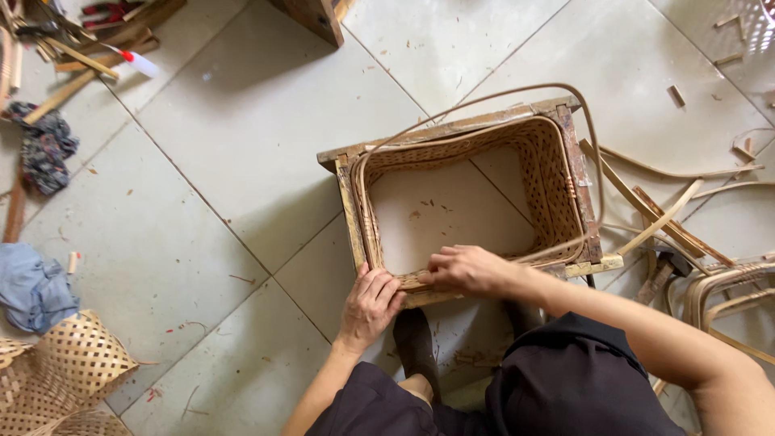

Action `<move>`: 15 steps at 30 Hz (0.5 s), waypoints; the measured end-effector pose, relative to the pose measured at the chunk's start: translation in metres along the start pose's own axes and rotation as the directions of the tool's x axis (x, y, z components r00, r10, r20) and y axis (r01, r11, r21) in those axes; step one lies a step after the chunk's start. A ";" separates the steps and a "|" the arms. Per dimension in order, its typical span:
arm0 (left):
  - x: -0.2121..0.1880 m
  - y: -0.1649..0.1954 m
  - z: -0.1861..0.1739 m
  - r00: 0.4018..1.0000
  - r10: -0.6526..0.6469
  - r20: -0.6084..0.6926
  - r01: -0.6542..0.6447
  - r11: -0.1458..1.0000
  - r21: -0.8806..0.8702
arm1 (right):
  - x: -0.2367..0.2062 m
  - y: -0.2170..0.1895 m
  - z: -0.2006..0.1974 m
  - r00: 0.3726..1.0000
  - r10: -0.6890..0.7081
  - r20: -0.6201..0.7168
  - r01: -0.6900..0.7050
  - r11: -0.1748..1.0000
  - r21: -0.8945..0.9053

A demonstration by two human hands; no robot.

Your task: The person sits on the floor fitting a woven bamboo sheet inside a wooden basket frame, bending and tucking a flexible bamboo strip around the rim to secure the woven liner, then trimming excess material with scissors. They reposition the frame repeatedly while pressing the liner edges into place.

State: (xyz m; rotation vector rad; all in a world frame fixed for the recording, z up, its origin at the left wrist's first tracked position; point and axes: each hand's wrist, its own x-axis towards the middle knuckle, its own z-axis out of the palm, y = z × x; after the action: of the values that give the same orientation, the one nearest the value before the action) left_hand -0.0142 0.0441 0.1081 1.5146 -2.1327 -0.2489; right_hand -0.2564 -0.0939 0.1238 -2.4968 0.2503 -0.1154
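Note:
A rectangular woven bamboo basket wall point(549, 173) sits inside a worn wooden frame point(452, 129) on the tiled floor, open through to the tiles. A long thin rattan strip point(593, 153) loops above the rim and runs along the inside edge. My left hand point(370, 307) presses on the near left corner of the frame, fingers curled over the rim. My right hand point(468, 269) pinches the rattan strip against the near rim. My dark-socked foot point(416, 339) rests just below the frame.
Loose bamboo strips point(662, 218) and a hammer point(658, 274) lie to the right. A woven mat piece point(64, 363) and blue cloth point(32, 287) lie at the lower left. Sticks and tools point(81, 40) clutter the top left. A wooden leg point(315, 16) stands at top centre.

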 end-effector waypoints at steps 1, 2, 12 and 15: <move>-0.001 0.000 0.000 1.000 0.005 0.025 -0.004 1.000 -0.020 | 0.001 0.006 -0.001 0.999 0.024 0.039 -0.029 0.993 0.116; -0.001 0.001 0.001 0.999 0.011 0.050 -0.009 0.999 -0.041 | 0.002 0.011 -0.002 0.996 0.045 0.079 -0.062 0.971 0.230; -0.012 0.005 0.018 0.995 -0.014 0.100 -0.011 0.970 0.245 | 0.009 0.022 -0.012 0.848 0.221 0.482 -0.478 0.710 0.517; -0.014 0.004 0.019 0.996 -0.004 0.084 -0.015 0.974 0.224 | 0.007 0.025 -0.009 0.842 0.235 0.486 -0.492 0.704 0.512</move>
State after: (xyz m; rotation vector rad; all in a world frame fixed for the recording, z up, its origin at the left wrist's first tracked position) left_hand -0.0236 0.0554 0.0893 1.6489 -2.2952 -0.0715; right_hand -0.2543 -0.1205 0.1158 -1.7051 0.4627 0.4078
